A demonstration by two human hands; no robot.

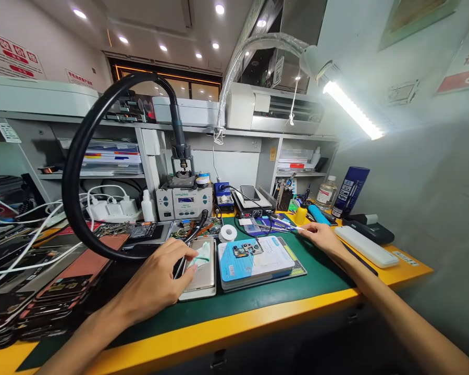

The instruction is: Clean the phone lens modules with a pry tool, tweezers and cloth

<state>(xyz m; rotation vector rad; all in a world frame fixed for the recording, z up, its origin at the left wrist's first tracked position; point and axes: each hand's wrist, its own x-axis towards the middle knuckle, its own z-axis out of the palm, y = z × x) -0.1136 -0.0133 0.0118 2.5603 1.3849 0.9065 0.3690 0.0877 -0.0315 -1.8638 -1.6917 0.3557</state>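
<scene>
My left hand (pixel 160 273) is over a gold phone (pixel 203 278), thumb and forefinger curled around the left edge of a crumpled white-and-green tissue (pixel 203 254) that lies on the phone's back. At the right, the fingers of my right hand (pixel 320 237) are closed on the end of slender tweezers (pixel 285 227) above the green mat. Between my hands, a small circuit board part (pixel 248 249) rests on a blue-and-white boxed stack (pixel 273 260). A roll of white tape (pixel 227 233) sits behind the phone.
Stacked phone parts (pixel 70 276) and white cables fill the left. A black hose (pixel 68 172) arches from the hot-air station (pixel 185 202). A lit lamp (pixel 352 109) hangs at upper right. A bottle (pixel 326 194), blue can (pixel 349 191) and white case (pixel 365 246) stand right.
</scene>
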